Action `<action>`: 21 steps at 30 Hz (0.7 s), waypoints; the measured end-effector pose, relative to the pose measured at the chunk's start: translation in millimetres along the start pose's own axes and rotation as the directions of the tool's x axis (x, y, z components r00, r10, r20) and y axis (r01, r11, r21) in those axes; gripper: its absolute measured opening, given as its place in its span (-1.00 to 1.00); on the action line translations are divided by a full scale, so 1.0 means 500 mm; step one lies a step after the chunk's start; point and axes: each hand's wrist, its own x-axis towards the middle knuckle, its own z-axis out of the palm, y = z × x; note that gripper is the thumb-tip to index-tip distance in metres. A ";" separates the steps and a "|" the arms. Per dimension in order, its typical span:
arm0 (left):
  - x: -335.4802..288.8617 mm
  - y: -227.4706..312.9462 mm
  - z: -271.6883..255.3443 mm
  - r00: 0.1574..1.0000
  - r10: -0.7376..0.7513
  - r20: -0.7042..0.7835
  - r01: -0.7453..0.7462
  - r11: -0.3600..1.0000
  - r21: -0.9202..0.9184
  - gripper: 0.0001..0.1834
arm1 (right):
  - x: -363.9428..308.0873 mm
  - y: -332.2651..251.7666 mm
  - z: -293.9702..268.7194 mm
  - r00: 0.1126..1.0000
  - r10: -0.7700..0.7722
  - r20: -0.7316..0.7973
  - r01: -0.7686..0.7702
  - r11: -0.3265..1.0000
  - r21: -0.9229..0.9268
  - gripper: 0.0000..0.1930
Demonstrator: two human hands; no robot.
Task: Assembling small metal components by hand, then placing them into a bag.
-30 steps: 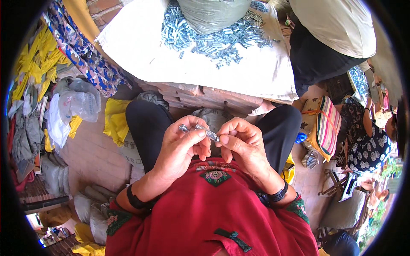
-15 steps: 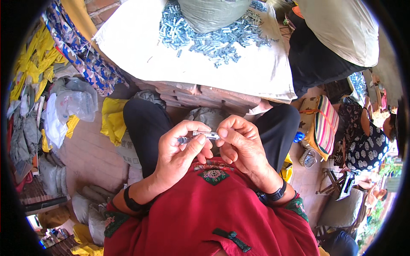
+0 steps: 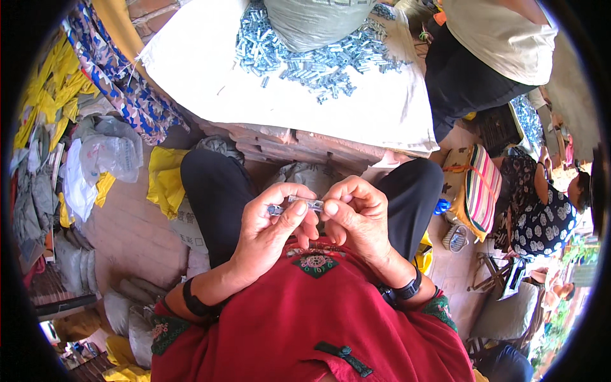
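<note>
Between my two hands, above my lap, is a small silvery, tube-like metal piece point(image 3: 312, 204) with openings in its side. My left hand point(image 3: 270, 226) pinches its left end between thumb and index finger. A second small metal piece point(image 3: 275, 210) sticks out from the same hand beside the index finger. The right end of the first piece is pinched by the thumb and index finger of my right hand point(image 3: 361, 223). The other fingers of both hands are curled under. How the ends fit inside the fingertips is hidden.
Many similar metal pieces point(image 3: 321, 70) lie on a white cloth point(image 3: 203, 83) over a brick-sided table, around a grey-green sack point(image 3: 318, 25). One person point(image 3: 490, 51) stands at the far right; another point(image 3: 541, 204) sits beyond a striped cushion point(image 3: 480, 191). Yellow sacks point(image 3: 168, 181) lie left.
The pinched piece has tilted slightly, its right end a little lower. Both hands keep their grip. The person standing at the far right has leaned and shifted slightly.
</note>
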 end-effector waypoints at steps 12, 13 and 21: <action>0.018 -0.029 -0.003 0.977 -0.150 0.150 0.193 0.921 -0.337 -0.75 | 0.006 0.023 -0.032 0.979 0.133 0.157 -0.158 0.975 0.156 -0.81; 0.024 -0.033 -0.009 0.970 -0.201 0.135 0.237 0.905 -0.353 -0.78 | 0.010 0.026 -0.042 0.977 0.138 0.160 -0.148 0.988 0.048 -0.78; 0.060 -0.135 -0.114 0.881 -0.471 0.034 0.417 0.742 -0.524 -0.86 | 0.026 0.072 -0.178 0.894 0.412 -0.178 -0.398 0.545 -0.738 -0.69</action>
